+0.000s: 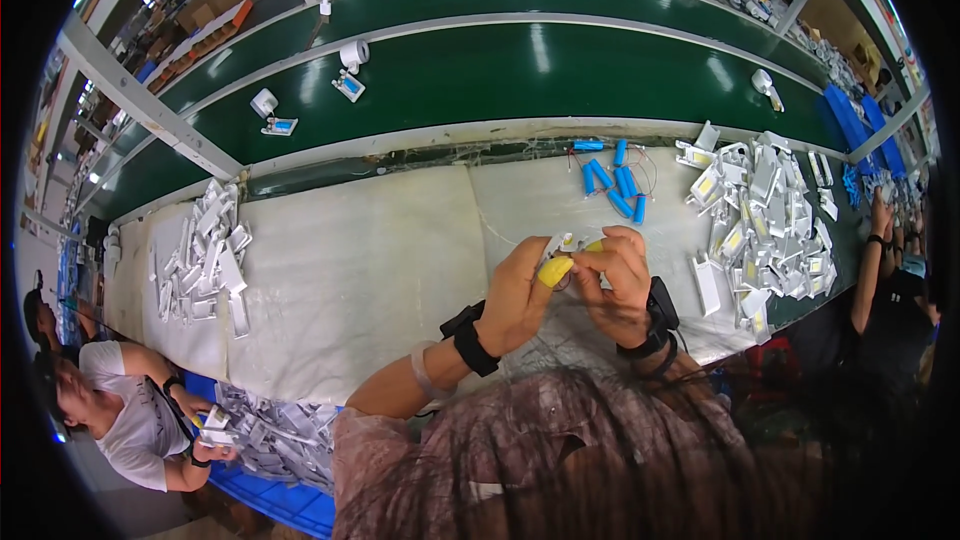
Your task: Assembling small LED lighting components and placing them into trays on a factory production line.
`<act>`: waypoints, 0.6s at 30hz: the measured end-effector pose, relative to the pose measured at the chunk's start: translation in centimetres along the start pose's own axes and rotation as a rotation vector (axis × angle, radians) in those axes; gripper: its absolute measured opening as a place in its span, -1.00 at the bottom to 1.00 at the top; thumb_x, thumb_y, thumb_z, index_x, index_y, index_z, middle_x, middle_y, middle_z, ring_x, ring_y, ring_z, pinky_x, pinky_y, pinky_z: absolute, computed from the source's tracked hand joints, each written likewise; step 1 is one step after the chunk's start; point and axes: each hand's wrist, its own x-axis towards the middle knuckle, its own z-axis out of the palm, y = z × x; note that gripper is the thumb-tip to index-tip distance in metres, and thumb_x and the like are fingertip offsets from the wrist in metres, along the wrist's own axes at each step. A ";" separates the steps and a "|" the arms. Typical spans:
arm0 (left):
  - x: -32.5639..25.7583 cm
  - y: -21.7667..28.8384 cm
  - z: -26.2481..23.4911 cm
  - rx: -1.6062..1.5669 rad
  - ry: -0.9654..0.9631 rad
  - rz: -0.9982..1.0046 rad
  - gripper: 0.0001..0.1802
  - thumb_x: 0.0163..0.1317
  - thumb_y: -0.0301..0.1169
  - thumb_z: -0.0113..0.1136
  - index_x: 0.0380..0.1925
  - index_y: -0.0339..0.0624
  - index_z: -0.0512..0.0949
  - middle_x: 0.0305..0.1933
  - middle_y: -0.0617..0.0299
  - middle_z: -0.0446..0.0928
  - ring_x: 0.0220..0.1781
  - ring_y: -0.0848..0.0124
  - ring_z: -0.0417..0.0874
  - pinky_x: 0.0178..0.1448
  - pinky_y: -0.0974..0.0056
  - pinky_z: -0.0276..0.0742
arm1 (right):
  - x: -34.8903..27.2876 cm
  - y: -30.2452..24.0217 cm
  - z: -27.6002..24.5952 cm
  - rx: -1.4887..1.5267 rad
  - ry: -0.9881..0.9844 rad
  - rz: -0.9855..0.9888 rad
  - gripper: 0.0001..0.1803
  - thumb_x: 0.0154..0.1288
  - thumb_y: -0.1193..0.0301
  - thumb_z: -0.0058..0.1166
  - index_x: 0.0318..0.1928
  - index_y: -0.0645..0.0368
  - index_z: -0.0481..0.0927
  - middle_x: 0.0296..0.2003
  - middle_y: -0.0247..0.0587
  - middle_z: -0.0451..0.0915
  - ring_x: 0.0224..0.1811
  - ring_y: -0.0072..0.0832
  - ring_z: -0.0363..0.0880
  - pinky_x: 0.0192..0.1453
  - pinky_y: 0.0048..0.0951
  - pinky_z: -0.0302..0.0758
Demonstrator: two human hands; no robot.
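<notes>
Close in front of me, my left hand [520,292] grips a small white plastic housing [562,243], its thumb tip covered by a yellow finger cot [554,271]. My right hand [620,280] meets it there, fingers pinched together by the housing, and a yellow cot shows at that hand too. What the right fingertips pinch is hidden. Just beyond the hands lie several blue cylindrical batteries [626,182] with thin wires. To their right is a heap of white housings [765,230], some showing yellow panels.
Another heap of white plastic parts [205,255] lies on the left of the pale-covered table [370,250]. Beyond runs a green conveyor [440,65] with a few white lamp-like units [350,70]. A co-worker [140,405] sits left beside a blue bin [285,505]; another person's arm [870,275] is at right.
</notes>
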 end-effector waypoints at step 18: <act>10.3 -2.1 -7.3 -0.289 0.137 -0.300 -0.58 0.44 -0.06 -0.17 -0.11 -0.21 0.44 -0.37 0.16 0.58 -0.55 0.43 0.59 -0.60 0.34 0.55 | 1.4 1.1 -4.6 -0.288 -0.390 0.130 -0.74 0.06 0.42 0.27 -0.19 0.09 0.58 -0.26 -0.24 0.56 -0.32 -0.24 0.56 -0.20 -0.28 0.46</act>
